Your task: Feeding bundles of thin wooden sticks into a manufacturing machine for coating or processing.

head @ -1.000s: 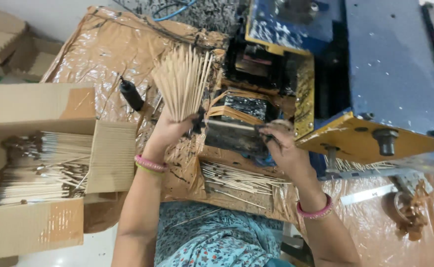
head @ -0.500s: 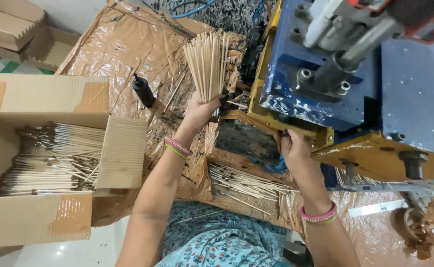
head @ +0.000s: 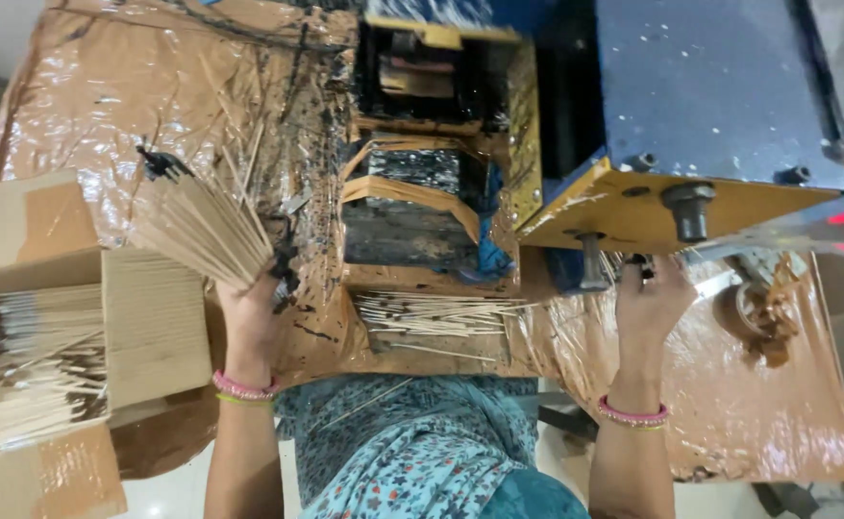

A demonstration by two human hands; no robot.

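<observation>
Left grip (head: 249, 312) clamping a fanned stick bundle (head: 201, 229), angling far-left above it; right grip (head: 655, 300) spread, touching the machine's yellow plate (head: 633, 216).

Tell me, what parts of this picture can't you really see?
All from the head view:
- Right hand: its fingertips go under the yellow plate, so what they touch is hidden.
- Left hand: the stick bundle it holds covers its fingers.
- Cardboard box: cut off by the left edge; the sticks inside are blurred.
- Blue machine: its top is cut off by the upper edge.
</observation>
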